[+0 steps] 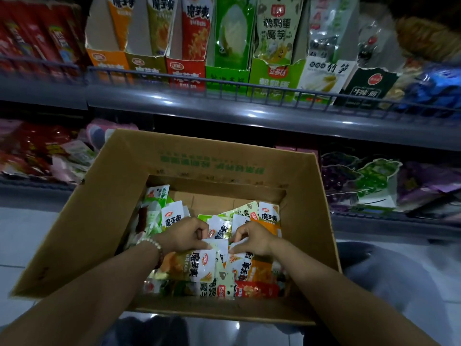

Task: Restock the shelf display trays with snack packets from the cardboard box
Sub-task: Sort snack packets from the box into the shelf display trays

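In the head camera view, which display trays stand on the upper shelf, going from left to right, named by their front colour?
Orange tray → olive tray → red tray → plain green tray → green tray with a red logo → white tray → dark green tray.

left hand (185,234), right hand (252,238) — pinching grip
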Demonstrator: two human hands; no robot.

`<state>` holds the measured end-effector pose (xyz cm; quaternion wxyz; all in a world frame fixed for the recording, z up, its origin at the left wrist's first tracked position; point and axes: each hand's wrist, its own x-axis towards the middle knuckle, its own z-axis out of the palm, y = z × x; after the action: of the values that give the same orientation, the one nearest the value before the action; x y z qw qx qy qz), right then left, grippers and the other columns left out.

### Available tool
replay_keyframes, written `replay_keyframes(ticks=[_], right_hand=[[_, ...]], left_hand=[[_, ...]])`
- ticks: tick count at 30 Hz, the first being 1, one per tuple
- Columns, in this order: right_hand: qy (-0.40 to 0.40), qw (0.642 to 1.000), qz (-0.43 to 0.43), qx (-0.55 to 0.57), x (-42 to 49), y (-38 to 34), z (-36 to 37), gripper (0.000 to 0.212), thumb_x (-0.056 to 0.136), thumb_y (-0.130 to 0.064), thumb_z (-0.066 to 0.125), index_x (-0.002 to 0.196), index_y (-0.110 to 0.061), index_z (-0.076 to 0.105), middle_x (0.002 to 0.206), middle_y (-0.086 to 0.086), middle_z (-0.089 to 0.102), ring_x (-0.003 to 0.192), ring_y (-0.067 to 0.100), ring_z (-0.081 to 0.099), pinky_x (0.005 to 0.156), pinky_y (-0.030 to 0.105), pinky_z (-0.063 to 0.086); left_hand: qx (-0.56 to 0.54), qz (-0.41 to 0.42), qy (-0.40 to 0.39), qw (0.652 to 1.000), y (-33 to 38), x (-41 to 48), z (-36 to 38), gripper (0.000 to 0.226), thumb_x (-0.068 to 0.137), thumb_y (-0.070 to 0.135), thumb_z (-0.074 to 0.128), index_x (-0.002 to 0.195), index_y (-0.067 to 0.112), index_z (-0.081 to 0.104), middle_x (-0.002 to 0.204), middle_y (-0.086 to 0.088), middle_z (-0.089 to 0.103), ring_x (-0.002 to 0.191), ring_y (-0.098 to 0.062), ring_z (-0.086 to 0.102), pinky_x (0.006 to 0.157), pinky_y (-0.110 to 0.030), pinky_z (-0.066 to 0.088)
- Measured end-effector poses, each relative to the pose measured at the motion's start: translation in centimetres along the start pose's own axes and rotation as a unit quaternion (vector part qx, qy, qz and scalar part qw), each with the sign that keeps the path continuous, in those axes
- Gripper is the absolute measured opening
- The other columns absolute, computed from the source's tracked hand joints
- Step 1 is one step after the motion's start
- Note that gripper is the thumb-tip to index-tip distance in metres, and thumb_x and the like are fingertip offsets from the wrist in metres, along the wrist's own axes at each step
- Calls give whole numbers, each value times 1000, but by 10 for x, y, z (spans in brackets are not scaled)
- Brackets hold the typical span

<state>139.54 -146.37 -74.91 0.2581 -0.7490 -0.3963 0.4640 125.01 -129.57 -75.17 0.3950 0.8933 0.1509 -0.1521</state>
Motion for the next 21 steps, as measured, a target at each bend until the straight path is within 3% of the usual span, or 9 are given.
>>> replay_keyframes(ticks=[2,5,9,12,14,19,21], right_hand=[[29,999,-11,43,-5,-9,-4,29,80,-11,74,61,-20,54,74,0,59,81,12,59,92,31,42],[75,993,-27,89,-16,-28,-18,29,84,-19,70,64,-18,50,72,-9,50,83,9,54,85,28,38],[183,958,-85,203,-46,-64,-47,30,89,-24,64,63,-21,52,64,-11,49,64,3,45,65,21,34],[244,916,-120,296,-60,-92,-65,19,89,-25,62,77,-12,68,78,0,68,73,13,59,71,27,46],[261,889,-121,357,-67,-109,-74,21,91,-28,60,93,-9,70,93,8,73,84,21,67,79,33,51],[257,875,-142,386,-91,-140,-91,22,92,-32,56,107,-18,64,105,-6,69,91,-2,64,80,16,47],[263,877,-149,373,-99,-146,-93,37,88,-33,62,120,-14,59,113,-8,64,109,6,58,83,16,43]], left_hand=[[-55,-4,36,998,-1,-8,-8,22,78,22,77,64,24,59,64,5,62,63,1,60,62,-17,45],[-158,2,130,979,14,-23,-31,13,78,22,76,75,10,71,71,-7,68,69,-15,65,67,-29,54],[-266,57,229,935,63,-37,-63,7,85,6,66,83,1,70,68,-15,59,58,-2,57,59,-13,45],[-300,87,312,897,99,-37,-83,17,83,5,68,76,21,72,64,6,65,59,5,55,59,-11,44],[-312,111,351,876,120,-38,-96,17,83,8,68,78,23,72,72,11,71,69,4,61,66,-10,48],[-332,127,381,853,162,-53,-120,12,87,5,63,86,16,68,75,8,70,67,6,64,59,-8,47],[-340,116,370,857,171,-59,-124,14,86,2,64,91,14,68,82,5,69,66,5,65,58,-9,48]])
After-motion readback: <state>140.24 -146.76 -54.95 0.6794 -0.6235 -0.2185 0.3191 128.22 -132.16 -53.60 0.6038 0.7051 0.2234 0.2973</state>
